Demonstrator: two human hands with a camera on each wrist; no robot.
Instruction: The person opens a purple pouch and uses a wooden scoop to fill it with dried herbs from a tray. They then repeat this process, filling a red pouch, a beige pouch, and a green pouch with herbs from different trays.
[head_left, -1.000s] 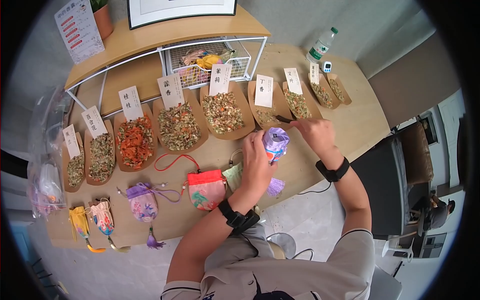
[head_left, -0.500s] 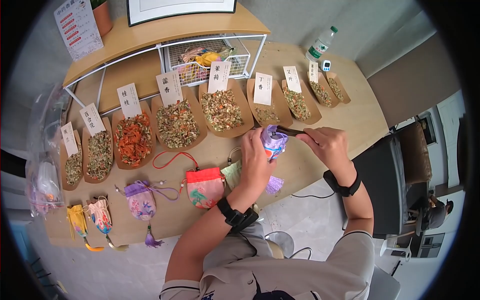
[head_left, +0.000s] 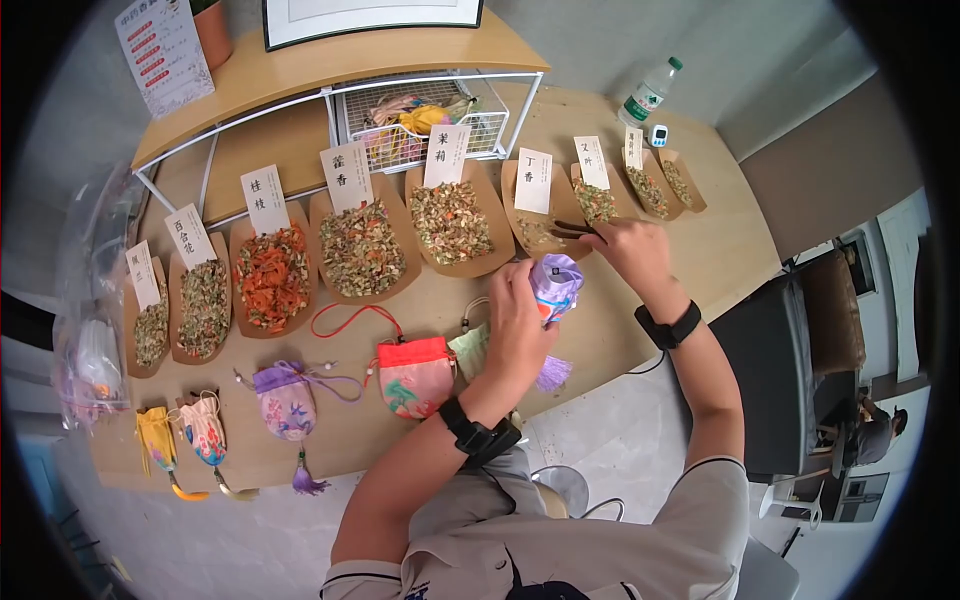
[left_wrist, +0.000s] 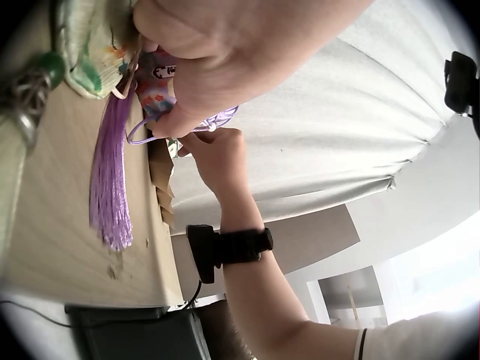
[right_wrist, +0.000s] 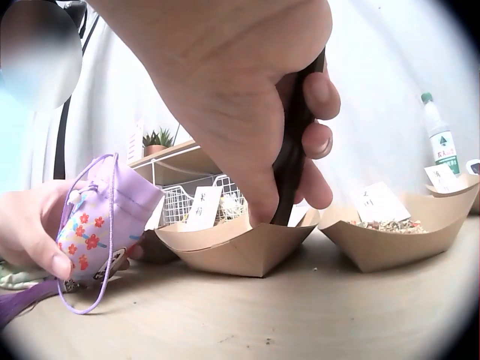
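In the head view my left hand [head_left: 520,320] grips a purple drawstring pouch [head_left: 557,280] by its side, mouth up and open. The right wrist view shows red flowers on that pouch [right_wrist: 86,240] and its loose purple cord. My right hand [head_left: 638,255] holds dark tongs [head_left: 574,231], their two tips low over a paper tray [head_left: 530,238] with a thin layer of dried herbs and a standing label card. In the right wrist view my right hand's fingers [right_wrist: 319,139] wrap the dark tongs, whose lower ends are hidden behind the tray wall. A purple tassel [left_wrist: 112,180] hangs below the pouch.
Several paper trays of herbs, like one with orange bits [head_left: 270,280], stand in a row behind the hands. A red-topped pouch [head_left: 413,378] and a purple pouch [head_left: 286,400] lie in front. A water bottle [head_left: 648,92] and wire basket [head_left: 420,125] stand at the back.
My right hand brought the tongs from the herb tray to the pouch mouth half a second ago, and has now moved them back over the tray. The left hand stays on the pouch.
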